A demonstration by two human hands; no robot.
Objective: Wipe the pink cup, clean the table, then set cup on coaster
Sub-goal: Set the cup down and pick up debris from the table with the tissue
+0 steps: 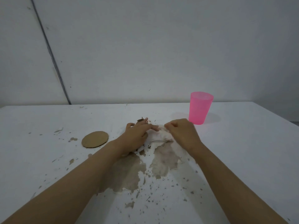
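While both bare forearms are reaching out over the white, chipped and stained table (242, 143), the things on it are sitting in a loose row from left to right. Farthest left, a round, flat, brown cardboard coaster (95, 139) is lying on the tabletop with nothing on it, well apart from the cup and just left of the left forearm. Brown flecks and scrapes are showing on the white surface around it.

Next along, the left hand (137, 135) is resting palm down with its fingers spread and stretched forward, pressing on the left edge of a crumpled white tissue (159, 136) that is lying on the table between the two hands. Whether those fingers are pinching the paper or only lying flat on it, I cannot tell. A small dark brown smear (140, 120) is sitting just beyond the fingertips.

Below the tissue, a wide patch of pale brown stain (165, 160) is spreading toward the near edge, with specks scattered beyond it.

To the right, the right hand (181, 133) is curled into a loose fist, knuckles up, its fingertips bunched down on the right side of the tissue.

Farthest right and slightly behind that hand, a translucent pink plastic cup (200, 108) is standing upright on the table, near the right hand but not touching it.
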